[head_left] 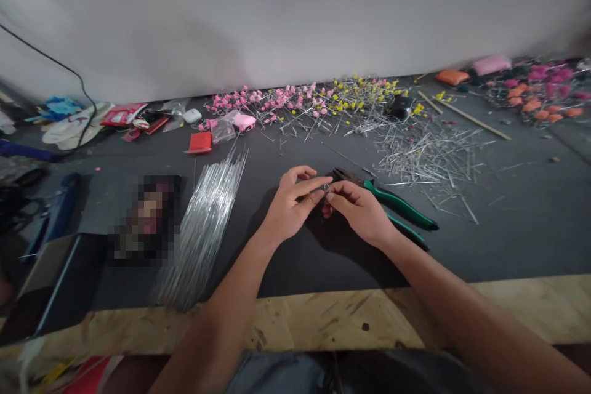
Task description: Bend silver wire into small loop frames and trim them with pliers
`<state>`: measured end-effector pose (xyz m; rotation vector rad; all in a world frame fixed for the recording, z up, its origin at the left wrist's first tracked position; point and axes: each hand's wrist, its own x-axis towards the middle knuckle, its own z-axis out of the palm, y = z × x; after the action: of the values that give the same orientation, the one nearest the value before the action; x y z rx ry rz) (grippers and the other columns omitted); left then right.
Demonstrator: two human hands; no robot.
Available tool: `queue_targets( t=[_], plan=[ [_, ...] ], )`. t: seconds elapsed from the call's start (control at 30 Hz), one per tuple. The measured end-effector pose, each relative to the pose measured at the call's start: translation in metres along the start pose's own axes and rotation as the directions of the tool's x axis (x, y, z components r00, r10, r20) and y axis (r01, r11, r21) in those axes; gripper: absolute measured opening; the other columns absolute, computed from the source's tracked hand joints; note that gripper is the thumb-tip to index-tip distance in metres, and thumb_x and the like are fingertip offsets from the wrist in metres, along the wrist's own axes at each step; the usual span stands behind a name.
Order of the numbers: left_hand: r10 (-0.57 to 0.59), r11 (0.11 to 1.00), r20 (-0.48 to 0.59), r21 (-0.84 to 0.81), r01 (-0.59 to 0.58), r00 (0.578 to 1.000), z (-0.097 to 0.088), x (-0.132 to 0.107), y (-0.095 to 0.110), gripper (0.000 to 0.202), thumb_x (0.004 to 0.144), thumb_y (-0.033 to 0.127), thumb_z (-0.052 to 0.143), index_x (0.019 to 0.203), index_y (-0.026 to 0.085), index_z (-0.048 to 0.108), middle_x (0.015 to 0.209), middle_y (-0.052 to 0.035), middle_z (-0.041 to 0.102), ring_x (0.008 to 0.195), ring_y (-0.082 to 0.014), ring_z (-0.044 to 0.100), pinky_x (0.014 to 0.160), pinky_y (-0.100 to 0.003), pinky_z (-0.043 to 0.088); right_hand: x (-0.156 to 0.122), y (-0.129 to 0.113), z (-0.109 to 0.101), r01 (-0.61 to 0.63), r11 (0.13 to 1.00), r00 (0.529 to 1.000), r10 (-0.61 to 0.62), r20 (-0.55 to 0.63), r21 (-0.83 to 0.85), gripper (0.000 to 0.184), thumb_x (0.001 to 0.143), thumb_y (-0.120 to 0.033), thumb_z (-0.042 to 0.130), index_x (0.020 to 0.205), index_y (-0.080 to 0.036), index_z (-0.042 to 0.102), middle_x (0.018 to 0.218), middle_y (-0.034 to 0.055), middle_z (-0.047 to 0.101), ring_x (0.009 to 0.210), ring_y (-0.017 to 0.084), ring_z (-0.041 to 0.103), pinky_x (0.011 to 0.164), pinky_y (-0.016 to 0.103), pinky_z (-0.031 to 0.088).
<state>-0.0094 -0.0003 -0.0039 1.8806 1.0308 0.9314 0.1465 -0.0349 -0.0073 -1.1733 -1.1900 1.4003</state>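
My left hand point(292, 204) and my right hand point(359, 209) meet above the dark tabletop, thumbs and fingertips nearly touching. Between them is a small piece of silvery wire point(327, 188), mostly covered by the fingers. Both hands are closed in a pinch on it. Pliers with green and black handles point(401, 207) lie just behind and beside my right hand, jaws pointing left. Left of my left arm rests a thick bundle of straight silvery wires point(203, 215). Short cut wires point(429, 154) lie in a loose heap beyond the pliers.
Along the wall lie wires with pink tips point(272, 98) and yellow tips point(364, 93). Orange and magenta pieces point(540, 95) sit at far right, near a wooden stick point(475, 118). A red packet point(200, 142), a pixelated phone-like object point(148, 218) and a black box point(60, 283) are leftward.
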Motion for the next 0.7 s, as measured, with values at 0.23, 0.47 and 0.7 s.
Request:
queue_targets(
  t=[0.23,0.47,0.7],
  plan=[
    [0.160,0.930,0.038,0.330,-0.164,0.986,-0.012,-0.001,0.004,0.022,0.081,0.031,0.054,0.099,0.033,0.066,0.107,-0.0040,0.052,0.104,-0.0196,0.040,0.092,-0.036,0.034,0.000,-0.001,0.002,-0.025,0.997,0.999,0.022,0.039,0.072,0.016,0.079,-0.033,0.054,0.077,-0.017,0.057,0.065,-0.0023,0.055,0.060,0.010,0.053,0.063,0.026,0.044],
    [0.090,0.978,-0.024,0.190,-0.083,0.996,-0.008,-0.002,0.008,0.017,0.077,0.036,0.058,0.085,0.024,0.067,0.086,-0.0035,0.061,0.086,-0.0172,0.052,0.081,-0.031,0.038,0.000,0.002,0.005,0.032,0.998,0.999,-0.032,0.007,0.060,0.021,0.081,-0.038,0.051,0.074,-0.019,0.055,0.064,-0.0034,0.053,0.060,0.010,0.049,0.062,0.024,0.041],
    [-0.189,0.977,-0.063,-0.112,0.182,0.980,-0.001,-0.004,0.010,0.020,0.074,0.038,0.060,0.080,0.019,0.062,0.074,-0.0007,0.060,0.065,-0.0123,0.054,0.062,-0.024,0.041,-0.003,-0.002,0.006,0.068,0.997,0.998,-0.068,0.007,0.032,0.017,0.077,-0.035,0.057,0.085,-0.020,0.058,0.075,-0.0019,0.056,0.070,0.010,0.051,0.068,0.024,0.042]
  ],
)
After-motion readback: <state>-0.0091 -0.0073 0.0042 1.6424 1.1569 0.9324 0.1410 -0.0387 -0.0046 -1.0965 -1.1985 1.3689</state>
